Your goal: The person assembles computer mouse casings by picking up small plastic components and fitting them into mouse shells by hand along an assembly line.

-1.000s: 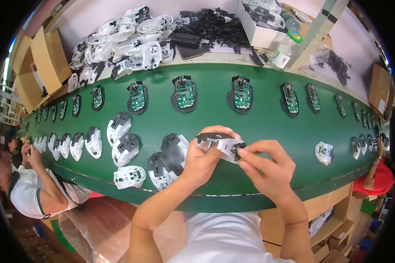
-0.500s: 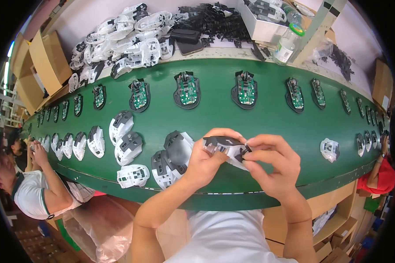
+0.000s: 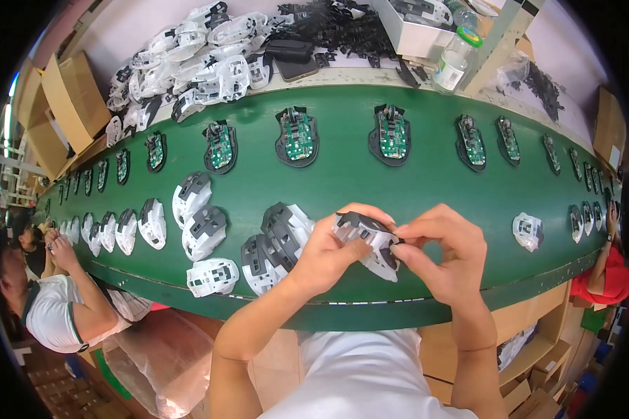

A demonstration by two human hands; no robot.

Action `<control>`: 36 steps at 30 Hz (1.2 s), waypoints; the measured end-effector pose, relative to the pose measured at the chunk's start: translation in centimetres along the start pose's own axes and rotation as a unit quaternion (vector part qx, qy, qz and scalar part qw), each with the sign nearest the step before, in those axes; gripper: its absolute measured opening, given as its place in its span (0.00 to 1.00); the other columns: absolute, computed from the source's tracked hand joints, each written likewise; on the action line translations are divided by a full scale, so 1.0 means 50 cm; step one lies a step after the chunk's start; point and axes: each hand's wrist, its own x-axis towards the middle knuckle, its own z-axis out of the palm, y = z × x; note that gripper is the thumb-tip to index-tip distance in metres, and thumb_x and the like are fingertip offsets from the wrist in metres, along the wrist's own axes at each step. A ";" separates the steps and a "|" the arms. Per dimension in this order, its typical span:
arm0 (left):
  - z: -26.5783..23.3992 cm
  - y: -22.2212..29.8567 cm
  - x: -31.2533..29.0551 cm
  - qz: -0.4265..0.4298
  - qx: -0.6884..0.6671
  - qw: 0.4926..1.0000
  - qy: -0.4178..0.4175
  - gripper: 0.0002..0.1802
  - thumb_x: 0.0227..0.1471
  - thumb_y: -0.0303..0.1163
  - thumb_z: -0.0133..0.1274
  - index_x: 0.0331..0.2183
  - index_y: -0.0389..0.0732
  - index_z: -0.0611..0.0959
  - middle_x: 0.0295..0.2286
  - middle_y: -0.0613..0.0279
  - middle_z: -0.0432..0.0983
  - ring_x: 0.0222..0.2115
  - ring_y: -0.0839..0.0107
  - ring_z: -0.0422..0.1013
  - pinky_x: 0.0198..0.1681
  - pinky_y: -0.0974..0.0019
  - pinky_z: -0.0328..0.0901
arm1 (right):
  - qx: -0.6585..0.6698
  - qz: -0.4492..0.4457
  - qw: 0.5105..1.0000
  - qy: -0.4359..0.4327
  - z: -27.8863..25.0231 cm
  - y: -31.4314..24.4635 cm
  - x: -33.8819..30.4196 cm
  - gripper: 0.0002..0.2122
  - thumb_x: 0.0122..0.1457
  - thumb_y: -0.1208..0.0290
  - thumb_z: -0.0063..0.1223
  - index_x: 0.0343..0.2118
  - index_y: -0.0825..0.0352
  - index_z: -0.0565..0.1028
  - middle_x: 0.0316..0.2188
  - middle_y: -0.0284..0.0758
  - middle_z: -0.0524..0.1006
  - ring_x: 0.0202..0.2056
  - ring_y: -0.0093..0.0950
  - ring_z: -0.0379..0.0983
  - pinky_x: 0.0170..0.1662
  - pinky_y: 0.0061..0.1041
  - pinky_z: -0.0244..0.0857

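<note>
My left hand (image 3: 328,258) is closed round a white and dark grey computer mouse shell (image 3: 379,260), holding it tilted above the green belt. At the shell's right side my right hand (image 3: 444,251) has thumb and forefinger pinched on a small black plastic part (image 3: 396,246), which touches the shell's edge; the fingertips partly hide it. Left of my left hand, several mouse shells lie close together, among them a grey and white shell (image 3: 286,234) and another shell (image 3: 260,264). A paler white shell (image 3: 213,277) rests near the belt's front edge.
Mouse bases with green circuit boards (image 3: 297,136) line the far side of the green belt (image 3: 349,188). Behind are piled white shells (image 3: 220,77), black parts (image 3: 335,31) and a glass jar (image 3: 458,59). A lone shell (image 3: 528,232) lies right. Co-workers sit at both ends.
The shell in my left hand has turned and tipped, showing more of its white side. My right fingers have pressed in closer, with the black part now against the shell's edge.
</note>
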 end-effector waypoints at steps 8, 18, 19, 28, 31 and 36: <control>0.005 0.013 -0.010 -0.084 -0.107 0.991 -0.011 0.16 0.53 0.24 0.52 0.46 0.34 0.74 0.39 0.61 0.76 0.41 0.71 0.73 0.47 0.65 0.67 | 0.282 0.215 0.934 -0.043 -0.005 -0.001 0.008 0.06 0.53 0.83 0.60 0.33 0.74 0.75 0.28 0.33 0.75 0.29 0.19 0.74 0.31 0.18 0.70; 0.001 0.020 -0.015 -0.006 -0.104 0.994 0.015 0.18 0.49 0.22 0.52 0.44 0.34 0.74 0.40 0.55 0.76 0.42 0.66 0.74 0.47 0.64 0.68 | 0.413 0.194 0.890 -0.012 0.022 -0.007 -0.002 0.10 0.53 0.84 0.57 0.38 0.72 0.72 0.28 0.33 0.74 0.28 0.20 0.73 0.32 0.19 0.72; -0.009 0.011 -0.013 0.035 -0.077 0.996 0.004 0.17 0.50 0.23 0.54 0.44 0.35 0.74 0.41 0.53 0.75 0.43 0.65 0.73 0.49 0.62 0.68 | 0.341 0.182 0.922 0.019 0.029 -0.021 -0.001 0.11 0.53 0.84 0.57 0.40 0.72 0.73 0.27 0.33 0.74 0.28 0.19 0.73 0.31 0.19 0.72; -0.026 0.024 -0.008 0.123 -0.135 0.983 -0.017 0.17 0.50 0.24 0.58 0.44 0.35 0.74 0.41 0.48 0.75 0.45 0.60 0.72 0.50 0.58 0.68 | 0.122 0.109 0.986 -0.040 0.025 -0.013 0.001 0.11 0.51 0.82 0.62 0.38 0.71 0.75 0.28 0.32 0.76 0.30 0.19 0.75 0.34 0.18 0.73; -0.027 0.028 -0.008 0.121 -0.123 0.985 -0.021 0.17 0.51 0.23 0.58 0.44 0.35 0.74 0.41 0.47 0.75 0.45 0.60 0.72 0.50 0.58 0.67 | 0.145 0.125 0.981 -0.013 0.023 -0.007 -0.002 0.10 0.50 0.82 0.64 0.35 0.71 0.74 0.29 0.33 0.77 0.31 0.21 0.76 0.35 0.19 0.74; -0.031 0.026 -0.016 0.126 -0.074 0.989 -0.011 0.16 0.50 0.19 0.52 0.44 0.34 0.74 0.42 0.47 0.75 0.45 0.61 0.73 0.51 0.58 0.67 | 0.159 0.117 0.980 0.023 0.041 -0.009 -0.010 0.10 0.48 0.80 0.66 0.32 0.70 0.75 0.31 0.34 0.77 0.31 0.20 0.76 0.32 0.18 0.73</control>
